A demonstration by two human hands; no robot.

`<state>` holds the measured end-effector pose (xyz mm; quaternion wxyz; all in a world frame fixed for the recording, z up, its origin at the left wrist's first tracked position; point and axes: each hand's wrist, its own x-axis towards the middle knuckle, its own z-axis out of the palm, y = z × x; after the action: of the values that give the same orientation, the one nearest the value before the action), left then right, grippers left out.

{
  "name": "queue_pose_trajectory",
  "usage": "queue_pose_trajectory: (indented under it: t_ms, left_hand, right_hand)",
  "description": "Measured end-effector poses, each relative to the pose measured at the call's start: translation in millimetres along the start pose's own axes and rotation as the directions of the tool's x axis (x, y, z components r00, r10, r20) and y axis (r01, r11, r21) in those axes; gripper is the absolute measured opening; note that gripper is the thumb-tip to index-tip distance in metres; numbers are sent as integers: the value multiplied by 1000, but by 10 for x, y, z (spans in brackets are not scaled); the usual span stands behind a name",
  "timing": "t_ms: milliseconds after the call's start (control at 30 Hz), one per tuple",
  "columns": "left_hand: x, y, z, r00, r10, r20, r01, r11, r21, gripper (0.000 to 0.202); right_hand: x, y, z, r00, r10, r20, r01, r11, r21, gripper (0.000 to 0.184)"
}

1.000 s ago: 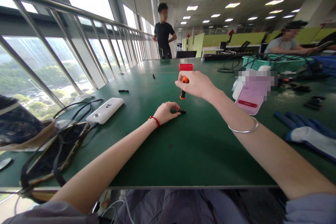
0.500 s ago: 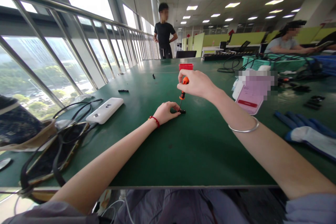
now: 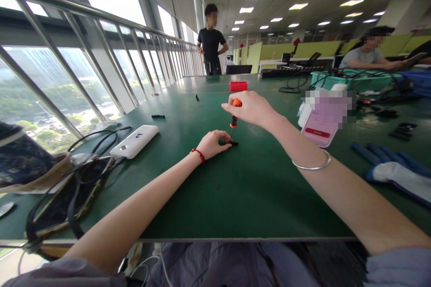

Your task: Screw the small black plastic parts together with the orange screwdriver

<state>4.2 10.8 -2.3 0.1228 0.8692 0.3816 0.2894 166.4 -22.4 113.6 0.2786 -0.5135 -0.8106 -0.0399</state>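
An orange and black screwdriver [image 3: 233, 121] stands nearly upright over the green table [image 3: 242, 197], its tip down at a small black part [image 3: 235, 143]. My right hand [image 3: 251, 106] is closed around the top of the screwdriver's handle from above, the thumb side pointing left. Low on the tabletop, my left hand [image 3: 214, 144] pinches the small black part between thumb and fingertips, right beside the screwdriver's tip. What the tip meets is too small to make out.
Left lie a white power bank [image 3: 135, 141], cables and a phone [image 3: 72, 197]. A small black piece [image 3: 158, 116] and a red box [image 3: 239, 86] sit farther off. To the right are a pink-screened phone [image 3: 321, 121], gloves [image 3: 400, 175] and a green basket [image 3: 353, 81]. Two people are beyond.
My right hand's fingers have shifted on the screwdriver handle, its index finger and thumb reaching slightly farther left. My left hand and the black part stay put.
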Motion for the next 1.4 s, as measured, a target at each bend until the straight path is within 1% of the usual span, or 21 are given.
queue_pose_trajectory:
  t_ms: [33, 133, 200, 367, 433, 467, 533, 567, 633, 667, 700, 733, 767, 800, 833, 933, 1000, 1067, 1167, 1300, 1400]
  left_hand:
    - [0, -1, 1, 1000, 0, -1, 0, 1000, -1, 11]
    - [1, -4, 5, 1000, -1, 2, 1, 1000, 0, 12]
    - [0, -4, 5, 1000, 0, 5, 0, 1000, 5, 11]
    - [-3, 6, -1, 1000, -1, 4, 1, 1000, 1, 12]
    - [-5, 8, -4, 1000, -3, 7, 3, 1000, -5, 13]
    - [-6, 8, -5, 1000, -4, 7, 4, 1000, -7, 13]
    - [-8, 6, -7, 1000, -5, 10, 5, 1000, -6, 13]
    - [-9, 5, -8, 1000, -4, 13, 4, 1000, -5, 14]
    - [-13, 4, -9, 1000, 4, 24, -4, 1000, -2, 15]
    - [-14, 6, -9, 1000, 9, 29, -9, 1000, 1, 16]
    - [-15, 9, -9, 999, 17, 30, -17, 1000, 8, 17]
    - [-16, 14, -9, 999, 25, 29, -25, 1000, 18, 17]
    - [-15, 20, -8, 999, 33, 27, -33, 999, 30, 17]
    - [-13, 26, -7, 999, 40, 24, -40, 998, 40, 17]
    - [-11, 32, -6, 999, 45, 22, -46, 998, 47, 18]
    - [-1, 38, -5, 999, 44, 27, -45, 998, 48, 19]
    - [2, 30, -5, 999, 35, 25, -37, 998, 52, 17]
    - [0, 19, -6, 1000, 29, 11, -30, 998, 61, 16]
    - [-7, 17, -9, 999, 33, -34, -30, 997, 68, 15]
    - [-14, 60, -12, 992, 54, -113, -49, 997, 52, 12]
    - [-17, 99, -7, 989, 60, -136, -57, 998, 26, 10]
  right_hand:
    - [0, 1, 1, 1000, 0, 6, 0, 1000, 7, 27]
    - [2, 5, -3, 1000, -19, -9, 20, 999, 29, 18]
    - [4, 12, -4, 1000, -26, -9, 26, 998, 50, 23]
    - [15, 44, 25, 998, 14, 64, -24, 986, 167, 26]
    - [26, 53, 32, 997, 15, 80, -32, 978, 207, 24]
    - [35, 56, 28, 998, 28, 62, -41, 975, 217, 21]
    - [53, 67, 5, 995, 96, -40, -86, 972, 217, 19]
    - [59, 80, -7, 983, 141, -117, -114, 971, 212, 20]
    - [46, 134, -6, 940, 208, -270, -155, 967, 204, 21]
    - [20, 177, 21, 924, 212, -318, -153, 968, 201, 21]
    - [-24, 231, 73, 922, 194, -334, -130, 970, 204, 23]
    - [-86, 292, 150, 939, 159, -307, -96, 973, 209, 25]
    - [-164, 359, 249, 962, 112, -248, -61, 977, 204, 27]
    - [-254, 425, 364, 979, 78, -186, -43, 982, 183, 27]
    - [-348, 487, 484, 988, 73, -133, -53, 988, 146, 28]
    - [-582, 606, 777, 995, 76, 72, -79, 996, 48, 28]
    - [-648, 615, 861, 986, 90, 141, -93, 995, 19, 28]
    - [-651, 590, 872, 983, 82, 166, -85, 996, 12, 27]
    - [-617, 566, 857, 986, 25, 162, -27, 1000, 12, 26]
    - [-600, 618, 885, 994, 22, 105, -32, 995, 99, 24]
    - [-601, 656, 905, 998, 16, 66, -27, 985, 169, 22]
